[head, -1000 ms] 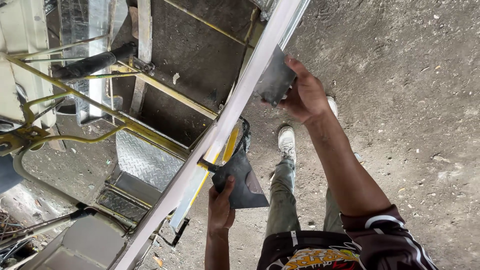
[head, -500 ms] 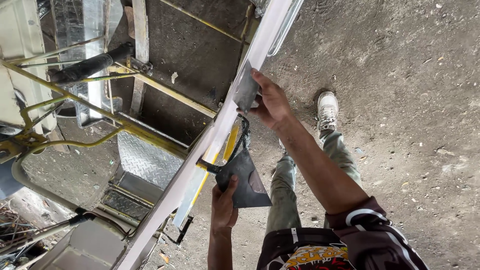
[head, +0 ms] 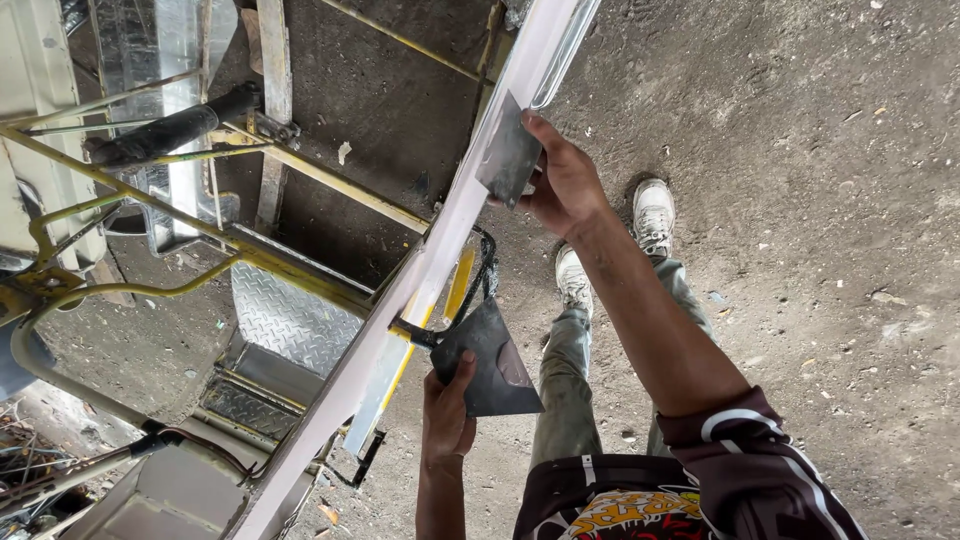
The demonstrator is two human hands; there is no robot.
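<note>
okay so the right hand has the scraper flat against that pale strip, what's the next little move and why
Probably draw the scraper blade down along the pale strip, toward the left hand. The right hand presses the blade flat against the strip's upper stretch, and the strip runs on, long and coated, below it. The left hand holds a second dark blade lower down, clear of the strip.
</note>
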